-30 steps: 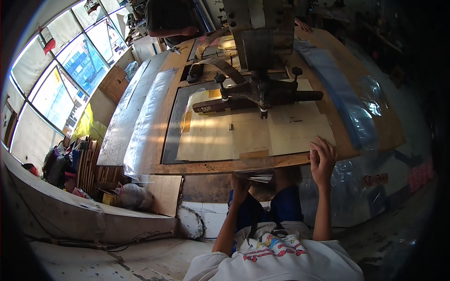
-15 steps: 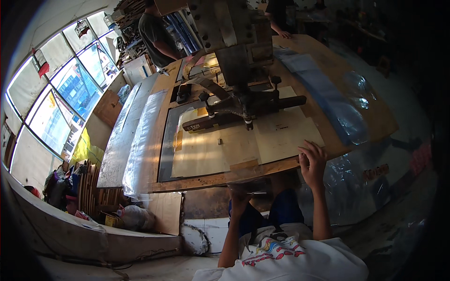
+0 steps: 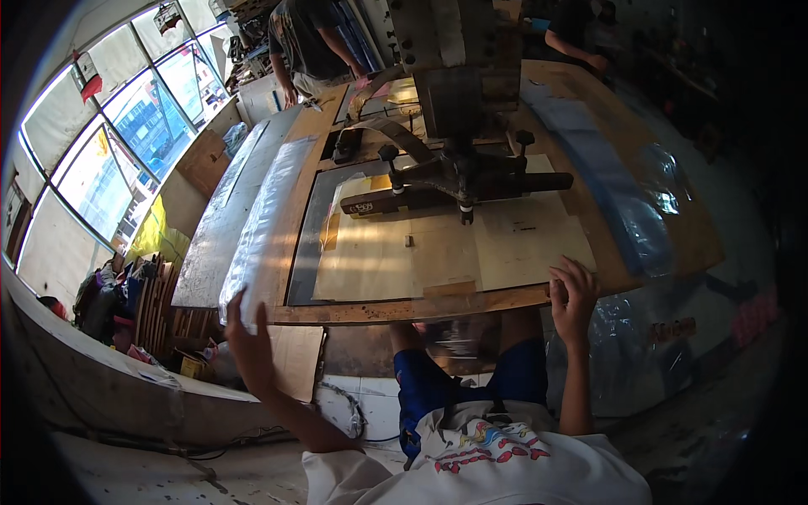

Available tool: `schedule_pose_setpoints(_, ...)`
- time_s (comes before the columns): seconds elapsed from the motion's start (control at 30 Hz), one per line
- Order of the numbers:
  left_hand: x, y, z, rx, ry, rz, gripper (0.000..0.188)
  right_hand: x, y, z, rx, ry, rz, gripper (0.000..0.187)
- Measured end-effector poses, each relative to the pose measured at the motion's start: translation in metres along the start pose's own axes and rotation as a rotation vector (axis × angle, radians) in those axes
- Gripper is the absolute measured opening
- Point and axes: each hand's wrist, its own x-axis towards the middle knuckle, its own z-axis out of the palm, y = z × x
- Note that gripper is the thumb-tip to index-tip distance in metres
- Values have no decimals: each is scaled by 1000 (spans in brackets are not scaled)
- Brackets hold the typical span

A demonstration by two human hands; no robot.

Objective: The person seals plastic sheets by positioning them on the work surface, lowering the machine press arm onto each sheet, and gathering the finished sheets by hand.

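Observation:
My left hand (image 3: 252, 349) is raised at the front left of the worktable, thumb and fingers apart and nothing in it. It is nearest the front end of a strip of clear plastic sheets (image 3: 263, 227). My right hand (image 3: 575, 299) rests at the table's front edge, its fingertips touching the near right corner of a cream-coloured sheet (image 3: 522, 252). That hand looks loosely open and holds nothing I can see. The cream sheet lies flat on a dark plate (image 3: 305, 269), taped at several places. Above it hangs a heavy metal press head (image 3: 459, 181) with a long dark crossbar.
A bluish stack of plastic sheets (image 3: 606, 189) lies on the wooden table's (image 3: 690, 231) right side. Two people stand beyond the table, one far left (image 3: 307, 42), one far right (image 3: 576, 38). Cardboard (image 3: 295, 362) and assorted bags stand below the left edge, near the windows.
My left hand has come up from under the table's front edge and swung out left. My right hand stays at the corner. The far-left person now leans with hands lower, at the table.

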Motion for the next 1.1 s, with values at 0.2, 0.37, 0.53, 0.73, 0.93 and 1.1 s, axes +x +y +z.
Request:
schedule_pose_setpoints(0.2,66,-163,82,565,-350,-233,85,1,0,-1,39,8,-15,21)
schedule_pose_setpoints(0.37,63,-179,106,539,-401,-262,91,1,0,-3,24,7,-19,20)
schedule_pose_setpoints(0.53,68,-164,101,506,-42,-110,87,2,-1,0,21,0,-30,19)
schedule_pose_setpoints(0.73,78,-153,104,500,-392,-204,84,4,-3,-2,11,21,-27,19)
schedule_pose_setpoints(0.93,66,-153,120,463,-216,-194,89,33,-57,3,284,-266,-100,25)
schedule_pose_setpoints(1.1,75,-161,130,522,-367,-180,86,52,-90,60,354,-482,-273,43)
